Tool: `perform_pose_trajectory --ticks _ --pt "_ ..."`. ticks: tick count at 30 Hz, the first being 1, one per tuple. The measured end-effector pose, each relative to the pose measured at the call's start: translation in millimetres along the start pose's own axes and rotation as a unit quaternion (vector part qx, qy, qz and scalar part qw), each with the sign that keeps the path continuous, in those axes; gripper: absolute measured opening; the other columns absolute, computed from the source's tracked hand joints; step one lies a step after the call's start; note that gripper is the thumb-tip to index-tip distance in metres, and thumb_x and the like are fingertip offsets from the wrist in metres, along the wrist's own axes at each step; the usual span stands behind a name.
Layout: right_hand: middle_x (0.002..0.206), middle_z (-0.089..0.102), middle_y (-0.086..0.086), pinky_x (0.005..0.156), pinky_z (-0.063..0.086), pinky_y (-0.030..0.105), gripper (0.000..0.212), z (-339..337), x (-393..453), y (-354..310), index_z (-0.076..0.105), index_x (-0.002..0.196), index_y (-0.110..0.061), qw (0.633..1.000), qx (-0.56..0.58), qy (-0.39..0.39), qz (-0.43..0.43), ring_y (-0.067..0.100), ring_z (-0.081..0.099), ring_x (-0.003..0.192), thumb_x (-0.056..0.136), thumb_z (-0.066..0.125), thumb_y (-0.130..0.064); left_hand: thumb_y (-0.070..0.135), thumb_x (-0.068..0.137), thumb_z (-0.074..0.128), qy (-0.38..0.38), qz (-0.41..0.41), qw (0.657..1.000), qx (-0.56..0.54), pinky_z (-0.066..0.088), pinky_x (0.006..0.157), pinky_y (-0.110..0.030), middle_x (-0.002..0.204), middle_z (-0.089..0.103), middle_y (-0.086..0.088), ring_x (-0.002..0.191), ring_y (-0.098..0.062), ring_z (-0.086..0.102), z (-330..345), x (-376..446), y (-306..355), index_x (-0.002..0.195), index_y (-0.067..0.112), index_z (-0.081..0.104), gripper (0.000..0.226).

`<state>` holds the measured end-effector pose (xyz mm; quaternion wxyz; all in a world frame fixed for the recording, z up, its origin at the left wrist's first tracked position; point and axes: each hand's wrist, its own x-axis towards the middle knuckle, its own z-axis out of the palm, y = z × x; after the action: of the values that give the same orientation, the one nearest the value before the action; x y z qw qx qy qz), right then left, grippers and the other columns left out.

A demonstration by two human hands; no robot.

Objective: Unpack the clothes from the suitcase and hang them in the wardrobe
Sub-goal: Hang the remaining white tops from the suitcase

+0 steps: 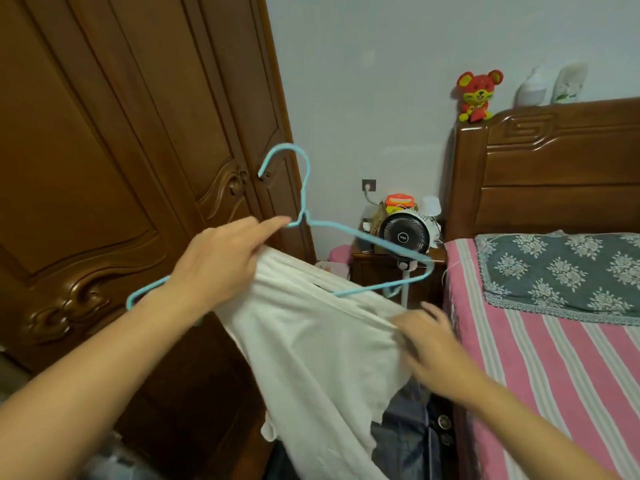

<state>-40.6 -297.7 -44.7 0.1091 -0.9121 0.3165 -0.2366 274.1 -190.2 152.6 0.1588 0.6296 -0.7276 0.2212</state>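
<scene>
Your left hand (221,258) holds the blue hanger (346,233) together with the top edge of the white garment (311,341), forefinger stretched along the wire toward the neck, other fingers curled under the cloth. Your right hand (429,344) pinches the garment's upper edge just below the hanger's right end; the grip is blurred, so how tightly is unclear. The hanger's long axis runs lower-left to right, hook up, pointing at the closed wardrobe door (104,150). The free right end sits nearest your right hand, so that hand likely pulls the cloth over it. The bed (554,358) lies to the right.
</scene>
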Motion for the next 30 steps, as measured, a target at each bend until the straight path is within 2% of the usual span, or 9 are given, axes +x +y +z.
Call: perform_pose_trajectory --ticks 3,7,11,15,17,19,22,27,30 --pt "0.131 0.056 -0.015 0.113 0.036 0.037 0.065 -28.1 -5.0 23.1 0.055 0.129 -0.03 0.998 -0.002 -0.004 -0.059 0.007 0.051 0.126 0.072 0.05 0.001 0.025 0.092 0.038 -0.015 -0.009 0.999 -0.027 0.052 0.061 -0.036 0.087 0.053 0.01 0.079 -0.019 0.062 12.1 -28.4 -24.9 0.142 0.032 0.052 0.052" --pt "0.131 0.055 -0.013 0.103 0.045 0.024 0.079 -48.9 5.3 22.5 0.054 0.127 -0.035 0.998 0.026 0.007 -0.05 0.006 0.053 0.124 0.065 0.046 0.012 0.018 0.092 0.039 0.007 -0.015 0.999 -0.052 0.053 0.06 -0.038 0.089 0.054 0.005 0.075 -0.02 0.06 25.4 -46.0 -29.3 0.14 0.021 0.053 0.05" --pt "0.114 0.061 -0.008 0.082 0.052 0.033 0.057 -52.3 6.4 21.7 0.049 0.122 -0.032 0.996 0.054 0.068 -0.001 0.009 0.061 0.103 0.084 0.052 0.01 0.017 0.093 0.043 0.017 -0.031 0.997 -0.072 0.053 0.062 -0.037 0.099 0.054 0.006 0.078 -0.02 0.06 32.8 -47.0 -24.8 0.137 0.02 0.052 0.045" --pt "0.083 0.062 -0.013 0.061 0.041 0.031 0.047 -49.5 12.9 -9.1 0.038 0.134 -0.029 0.967 0.157 0.179 0.089 0.006 0.059 0.07 0.095 0.06 -0.012 0.024 0.098 0.038 0.025 -0.051 0.99 -0.13 0.054 0.072 -0.039 0.109 0.051 0.005 0.089 -0.017 0.056 43.8 -45.2 -7.4 0.133 0.014 0.056 0.041" --pt "0.078 0.057 -0.015 0.063 0.043 0.034 0.055 -48.1 18.3 -24.6 0.033 0.144 -0.028 0.97 0.135 0.189 0.067 0.008 0.055 0.065 0.097 0.059 -0.017 0.02 0.102 0.041 0.045 -0.088 0.985 -0.144 0.055 0.068 -0.041 0.106 0.049 0.008 0.085 -0.015 0.055 47.8 -44.2 1.6 0.128 0.014 0.061 0.033" --pt "0.079 0.053 -0.017 0.066 0.044 0.036 0.055 -48.5 24.5 -32.6 0.033 0.147 -0.031 0.977 0.111 0.17 0.057 0.01 0.055 0.07 0.098 0.057 -0.026 0.033 0.102 0.041 0.072 -0.114 0.985 -0.107 0.053 0.054 -0.038 0.095 0.047 0.011 0.072 -0.011 0.053 45.4 -37.8 12.9 0.122 0.021 0.064 0.034" --pt "0.087 0.049 -0.017 0.071 0.045 0.032 0.048 -49.7 27.1 -34.9 0.046 0.14 -0.027 0.984 0.098 0.143 0.042 0.006 0.053 0.08 0.095 0.058 -0.037 0.056 0.102 0.03 0.049 -0.13 0.99 -0.023 0.046 0.044 -0.033 0.08 0.043 0.008 0.058 -0.015 0.05 38.9 -24.2 26.1 0.139 0.038 0.056 0.049" --pt "0.104 0.043 -0.016 0.085 0.043 0.018 0.046 -36.0 12.9 -31.3 0.048 0.136 -0.024 0.991 0.093 0.1 -0.001 0.001 0.05 0.095 0.094 0.063 -0.015 0.029 0.099 0.061 0.102 -0.154 0.978 -0.1 0.053 0.058 -0.045 0.09 0.046 0.003 0.068 -0.022 0.054 38.8 -12.3 27.7 0.116 0.023 0.073 0.023" --pt "0.104 0.045 -0.013 0.083 0.041 0.009 0.036 -15.0 8.8 -23.8 0.061 0.126 -0.02 0.993 0.089 0.073 0.024 0.0 0.05 0.094 0.093 0.061 -0.004 0.021 0.101 0.055 0.118 -0.197 0.964 -0.135 0.053 0.07 -0.049 0.103 0.042 0.001 0.077 -0.023 0.056 39.2 -4.8 32.8 0.105 0.011 0.069 0.018"
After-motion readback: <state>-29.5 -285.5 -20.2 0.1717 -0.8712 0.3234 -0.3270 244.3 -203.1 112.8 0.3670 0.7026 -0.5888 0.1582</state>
